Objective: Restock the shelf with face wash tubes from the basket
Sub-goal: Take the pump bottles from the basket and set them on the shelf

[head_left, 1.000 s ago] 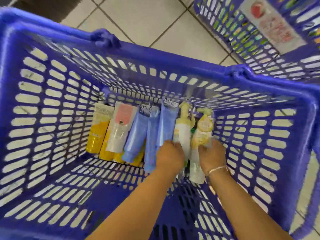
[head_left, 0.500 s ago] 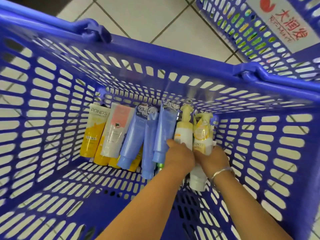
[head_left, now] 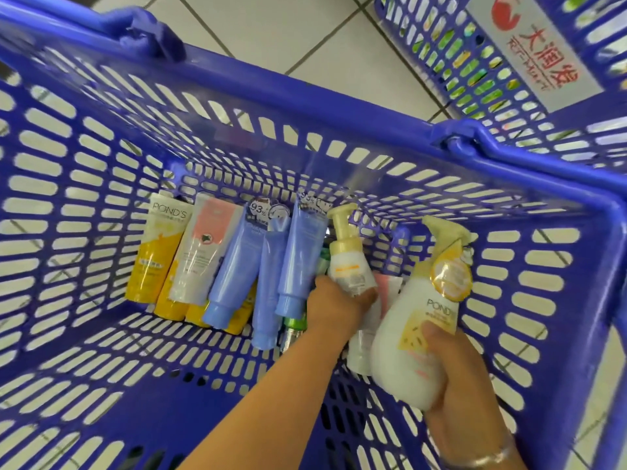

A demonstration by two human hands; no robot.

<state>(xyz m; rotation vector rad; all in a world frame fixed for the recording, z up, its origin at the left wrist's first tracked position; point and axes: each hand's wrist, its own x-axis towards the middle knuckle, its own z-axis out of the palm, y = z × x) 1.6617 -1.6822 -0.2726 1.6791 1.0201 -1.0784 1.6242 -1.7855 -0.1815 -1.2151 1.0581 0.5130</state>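
- One blue basket (head_left: 237, 96) sitting on floor tiles.
- Two pump bottles: right hand (head_left: 464, 378) gripping the large one (head_left: 417, 320), lifted; left hand (head_left: 339, 303) gripping the small one (head_left: 349, 262).
- Three blue tubes (head_left: 237, 266) lying inside the basket.

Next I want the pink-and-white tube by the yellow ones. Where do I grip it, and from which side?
Probably best to grip the pink-and-white tube across its lower body just above the cap, coming from above. It leans against the basket wall, crimped end up, resting on the yellow tubes, so its front is exposed. A blue tube crowds its right edge, so pinch front-to-back rather than sideways.
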